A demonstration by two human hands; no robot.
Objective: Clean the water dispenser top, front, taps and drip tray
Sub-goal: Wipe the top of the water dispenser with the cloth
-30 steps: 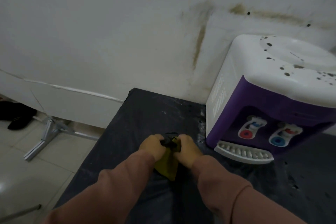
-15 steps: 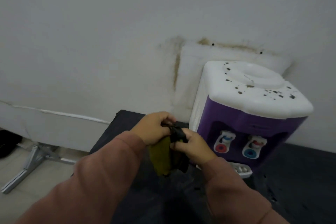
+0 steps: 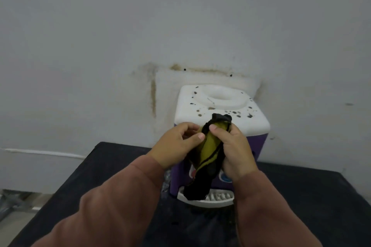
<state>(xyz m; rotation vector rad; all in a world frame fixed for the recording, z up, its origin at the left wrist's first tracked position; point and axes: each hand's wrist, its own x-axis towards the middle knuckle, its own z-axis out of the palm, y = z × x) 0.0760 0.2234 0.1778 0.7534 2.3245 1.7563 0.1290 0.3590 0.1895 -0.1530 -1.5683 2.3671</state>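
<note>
Before the white-and-purple plastic water dispenser (image 3: 220, 126), left hand (image 3: 176, 146) and right hand (image 3: 234, 150) both clasp a bunched yellow-and-black cloth (image 3: 204, 154); its speckled white top (image 3: 200, 110) looks unwiped, so cleaning seems unbegun.

Both hands, the left hand (image 3: 174, 145) and right hand (image 3: 232, 149), grip a bunched yellow-and-black cloth (image 3: 206, 156) before a white-topped purple plastic water dispenser (image 3: 220, 114), its top dark-spotted, standing on a black table (image 3: 112, 166) against a stained white wall (image 3: 120, 36).

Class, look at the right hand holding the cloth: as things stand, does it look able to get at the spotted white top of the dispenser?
Probably yes: the right hand and cloth are raised before the top, nothing between.
</note>
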